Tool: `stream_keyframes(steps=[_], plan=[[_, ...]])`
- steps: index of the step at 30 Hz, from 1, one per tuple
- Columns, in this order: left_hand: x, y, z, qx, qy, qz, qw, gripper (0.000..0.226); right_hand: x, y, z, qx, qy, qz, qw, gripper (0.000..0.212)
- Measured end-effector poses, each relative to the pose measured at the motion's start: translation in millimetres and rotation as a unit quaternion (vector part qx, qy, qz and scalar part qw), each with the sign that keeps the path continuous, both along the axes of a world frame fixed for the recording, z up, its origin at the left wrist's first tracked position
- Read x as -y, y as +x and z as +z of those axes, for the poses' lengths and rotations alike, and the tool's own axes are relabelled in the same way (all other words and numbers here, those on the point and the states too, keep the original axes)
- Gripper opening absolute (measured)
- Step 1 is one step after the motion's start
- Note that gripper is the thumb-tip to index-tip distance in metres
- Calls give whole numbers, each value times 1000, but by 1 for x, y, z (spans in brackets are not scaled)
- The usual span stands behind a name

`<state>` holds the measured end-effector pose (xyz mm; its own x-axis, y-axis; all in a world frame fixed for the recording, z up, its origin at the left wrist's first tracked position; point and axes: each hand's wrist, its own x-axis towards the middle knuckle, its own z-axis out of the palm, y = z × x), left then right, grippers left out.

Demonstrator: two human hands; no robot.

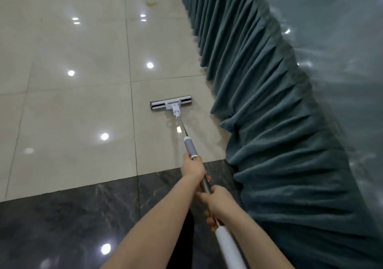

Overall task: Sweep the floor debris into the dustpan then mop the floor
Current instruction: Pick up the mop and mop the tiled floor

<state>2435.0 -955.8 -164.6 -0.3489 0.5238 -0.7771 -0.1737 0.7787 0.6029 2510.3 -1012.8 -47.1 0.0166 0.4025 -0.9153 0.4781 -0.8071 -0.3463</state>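
Both hands grip mop pole: left hand just behind grey sleeve, right hand nearer body. Mop head flat on floor ahead. Looks light, stiff; polished tile likely slippery.

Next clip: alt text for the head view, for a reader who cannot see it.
Both hands grip a mop by its pole, left hand ahead of right hand, its flat head on pale floor tiles beside a pleated teal curtain. A small yellowish scrap lies farther off.
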Motion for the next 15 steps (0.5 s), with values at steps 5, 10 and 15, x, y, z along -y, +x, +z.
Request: stream_keyframes(steps=[5,10,15], plan=[[-142,-60,4,24,1,23,999,18,-144,-61,3,-4,3,15,1000,16],[-276,-118,16,50,7,50,997,19,-283,-116,20,-11,-49,5,999,15],[-403,-176,25,65,9,56,996,20,-412,-173,26,-8,-59,6,998,16]])
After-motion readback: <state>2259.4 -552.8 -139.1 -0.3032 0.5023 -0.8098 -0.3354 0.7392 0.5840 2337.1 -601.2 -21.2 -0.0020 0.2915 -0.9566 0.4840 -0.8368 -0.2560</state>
